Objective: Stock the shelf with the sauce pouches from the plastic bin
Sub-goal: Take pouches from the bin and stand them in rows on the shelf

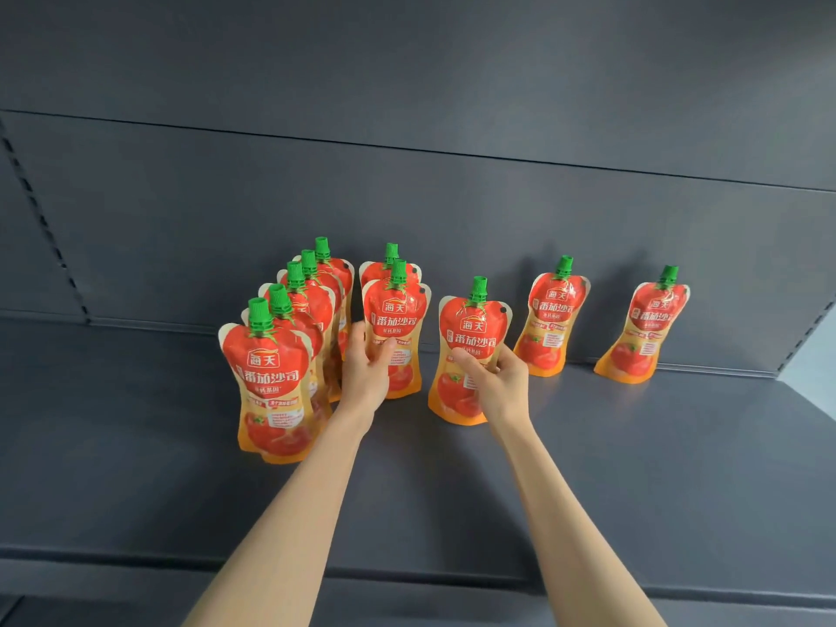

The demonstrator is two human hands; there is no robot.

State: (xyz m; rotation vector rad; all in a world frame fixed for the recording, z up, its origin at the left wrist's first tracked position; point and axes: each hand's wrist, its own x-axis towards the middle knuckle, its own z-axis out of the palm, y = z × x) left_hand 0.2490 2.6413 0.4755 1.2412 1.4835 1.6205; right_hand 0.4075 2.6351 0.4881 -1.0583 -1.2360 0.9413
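Red and orange sauce pouches with green caps stand on a dark grey shelf (135, 445). A row of several pouches (271, 377) runs front to back at the left. My left hand (364, 377) grips the front pouch (398, 310) of a pair, with a second pouch (390, 260) upright behind it. My right hand (497, 377) grips another upright pouch (470, 337) by its right side. Two single pouches stand against the back wall, one (554, 319) right of centre and one (647, 328) further right. The plastic bin is out of view.
The shelf's back panel (452, 210) rises right behind the pouches. Another shelf (407, 61) hangs overhead. A raised lip (407, 576) runs along the shelf's front edge. Slotted uprights (40, 219) frame the left and right ends.
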